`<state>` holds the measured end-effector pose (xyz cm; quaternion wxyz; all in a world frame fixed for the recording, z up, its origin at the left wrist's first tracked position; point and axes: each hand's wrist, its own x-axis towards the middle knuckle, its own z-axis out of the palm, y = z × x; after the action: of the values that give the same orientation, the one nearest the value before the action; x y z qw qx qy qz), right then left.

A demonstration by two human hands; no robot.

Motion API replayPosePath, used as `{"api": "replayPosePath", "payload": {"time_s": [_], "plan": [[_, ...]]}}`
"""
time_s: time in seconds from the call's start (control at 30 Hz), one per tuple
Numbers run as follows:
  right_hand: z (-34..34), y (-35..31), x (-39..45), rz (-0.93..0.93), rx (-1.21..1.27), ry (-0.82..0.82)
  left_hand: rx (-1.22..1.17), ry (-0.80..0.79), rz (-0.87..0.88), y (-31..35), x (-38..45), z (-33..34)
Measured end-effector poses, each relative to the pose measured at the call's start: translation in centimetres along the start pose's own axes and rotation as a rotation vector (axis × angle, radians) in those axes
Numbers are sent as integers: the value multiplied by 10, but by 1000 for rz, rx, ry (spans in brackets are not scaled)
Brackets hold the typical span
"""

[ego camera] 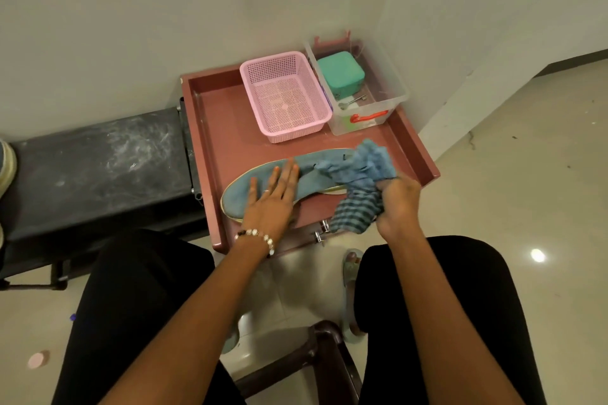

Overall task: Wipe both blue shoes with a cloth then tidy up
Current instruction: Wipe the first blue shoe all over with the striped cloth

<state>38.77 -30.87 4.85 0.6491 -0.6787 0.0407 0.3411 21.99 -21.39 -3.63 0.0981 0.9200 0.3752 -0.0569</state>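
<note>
One blue shoe lies on its side across the front of the red-brown tray table, toe to the left. My left hand presses flat on its toe part with straight fingers. My right hand grips a bunched blue checked cloth at the shoe's heel end; part of the cloth hangs over the table's front edge. Another shoe shows partly at the far left edge, on the bench.
A pink mesh basket and a clear plastic box holding a green case stand at the table's back. A dusty black bench adjoins the table's left. Walls close off the back and right. My knees sit below.
</note>
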Motion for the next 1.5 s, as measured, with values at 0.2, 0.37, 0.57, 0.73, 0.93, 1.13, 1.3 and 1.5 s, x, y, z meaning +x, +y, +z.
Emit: {"api": "replayPosePath", "payload": {"time_s": [0.2,0.37,0.57,0.73,0.93,1.13,1.3,1.5], "plan": [[-27,8,10,19,6,203,147,-141,-223,-25,-14,-6],[-28,10,5,-48,-77,241,270,-188,-104,-25,-21,-22],[-15,-16,-31,-546,-273,183,-43,-76,-98,-32,-28,-58],[2,9,-36,-766,-506,-75,-236,20,-44,-36,-39,-58],[39,85,-39,-880,-1040,-294,-305,132,-83,-38,-50,-50],[58,101,-65,-923,-1098,-472,-363,84,-96,-44,-51,-48],[36,82,-49,-1195,-1283,-766,-474,134,-95,-53,-52,-42],[3,35,6,-1312,-1682,-387,-388,185,-26,-53,-36,-48]]}}
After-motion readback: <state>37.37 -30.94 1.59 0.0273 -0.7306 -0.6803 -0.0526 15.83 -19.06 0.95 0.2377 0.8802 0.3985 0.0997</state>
